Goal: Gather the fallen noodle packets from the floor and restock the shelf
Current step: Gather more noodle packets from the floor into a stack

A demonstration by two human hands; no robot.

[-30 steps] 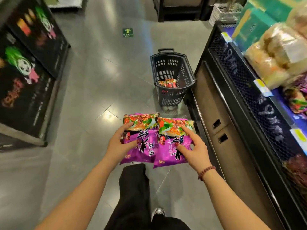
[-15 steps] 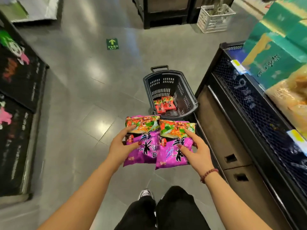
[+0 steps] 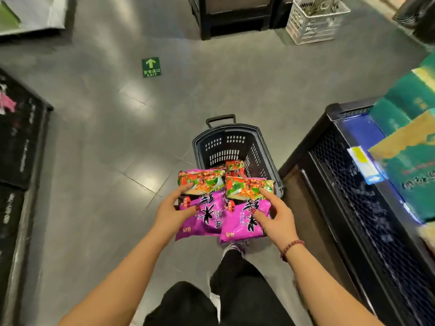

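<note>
Two purple noodle packets are held side by side at waist height over the grey floor. My left hand (image 3: 173, 210) grips the left purple packet (image 3: 202, 203) by its left edge, thumb on top. My right hand (image 3: 276, 217) grips the right purple packet (image 3: 244, 208) by its right edge. Just beyond them stands a black shopping basket (image 3: 235, 147) holding red noodle packets (image 3: 234, 165), partly hidden behind the purple ones. The shelf (image 3: 367, 189) with a black mesh front runs along the right.
Green boxes (image 3: 409, 128) sit on the shelf at the right. A white crate (image 3: 313, 20) and a dark display stand (image 3: 230, 17) are at the far end of the aisle. A black display unit (image 3: 21, 147) lines the left. A green exit sticker (image 3: 151, 67) marks the floor.
The view has advanced along the aisle, so the basket and the shelf end are closer. Both hands keep the same hold on the purple packets.
</note>
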